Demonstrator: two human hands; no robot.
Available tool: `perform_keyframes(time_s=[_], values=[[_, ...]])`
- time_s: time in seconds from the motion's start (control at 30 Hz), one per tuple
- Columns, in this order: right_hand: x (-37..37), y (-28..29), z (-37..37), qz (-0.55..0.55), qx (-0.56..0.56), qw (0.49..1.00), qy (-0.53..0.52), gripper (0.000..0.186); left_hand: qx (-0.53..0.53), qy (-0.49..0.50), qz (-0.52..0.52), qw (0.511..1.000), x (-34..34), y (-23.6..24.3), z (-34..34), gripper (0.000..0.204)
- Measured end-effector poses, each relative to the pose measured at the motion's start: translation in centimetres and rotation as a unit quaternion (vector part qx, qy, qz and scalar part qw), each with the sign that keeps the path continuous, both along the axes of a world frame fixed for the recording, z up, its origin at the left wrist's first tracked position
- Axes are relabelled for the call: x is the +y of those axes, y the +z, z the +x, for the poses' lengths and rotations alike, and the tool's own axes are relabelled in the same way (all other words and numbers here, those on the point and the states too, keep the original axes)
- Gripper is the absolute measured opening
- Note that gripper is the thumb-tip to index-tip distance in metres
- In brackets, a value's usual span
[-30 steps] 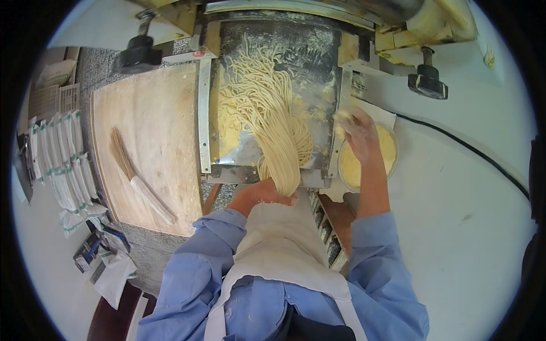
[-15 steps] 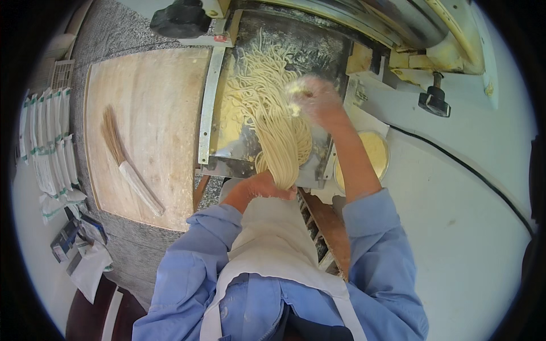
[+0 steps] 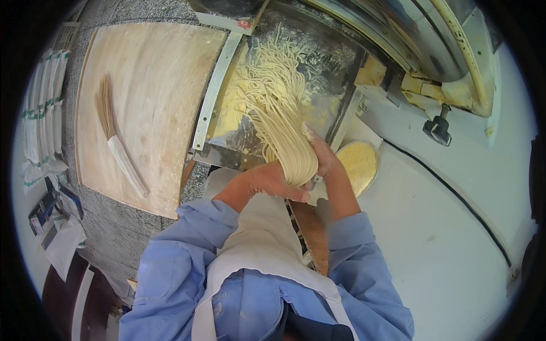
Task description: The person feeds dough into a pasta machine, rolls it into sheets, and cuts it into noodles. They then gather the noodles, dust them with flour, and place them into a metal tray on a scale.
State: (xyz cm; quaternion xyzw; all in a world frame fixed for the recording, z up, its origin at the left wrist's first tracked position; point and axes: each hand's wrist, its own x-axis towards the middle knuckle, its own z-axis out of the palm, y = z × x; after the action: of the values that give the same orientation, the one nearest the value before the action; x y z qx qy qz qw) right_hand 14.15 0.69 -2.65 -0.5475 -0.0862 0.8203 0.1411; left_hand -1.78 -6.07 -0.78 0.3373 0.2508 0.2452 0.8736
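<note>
Right hand [image 3: 324, 157] has moved down against noodle bundle [image 3: 286, 128], finger closure unclear; left hand [image 3: 273, 181] curls around its fold. Floured metal tray [image 3: 334, 82] lies between wooden board [image 3: 151, 102] and powder bowl [image 3: 376, 172].

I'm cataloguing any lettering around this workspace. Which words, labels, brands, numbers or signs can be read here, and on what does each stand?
No text can be read.
White packages with green bands: any print is too small to make out.
Dark blue item below them: pale marks, too small to read.
Red mark on the machine: too small and blurred.
Noodles and wooden board: no lettering seen.
</note>
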Motion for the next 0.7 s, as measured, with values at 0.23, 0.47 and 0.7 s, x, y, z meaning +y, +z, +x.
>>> perform_keyframes(time_s=[0.23,0.47,0.7], values=[[2.1,-1.2,-3.5,0.004,0.287,0.952,-0.103,0.053,0.040,-0.049,0.095,0.994,0.3,3.1,0.0,0.034],[6.6,11.3,-2.9,0.207,0.284,0.931,-0.098,0.060,0.020,-0.027,0.239,0.970,2.4,8.9,-0.7,0.039],[3.6,9.8,-2.6,0.115,0.387,0.904,-0.137,0.055,-0.002,-0.026,0.123,0.992,0.3,3.0,-1.2,0.056]])
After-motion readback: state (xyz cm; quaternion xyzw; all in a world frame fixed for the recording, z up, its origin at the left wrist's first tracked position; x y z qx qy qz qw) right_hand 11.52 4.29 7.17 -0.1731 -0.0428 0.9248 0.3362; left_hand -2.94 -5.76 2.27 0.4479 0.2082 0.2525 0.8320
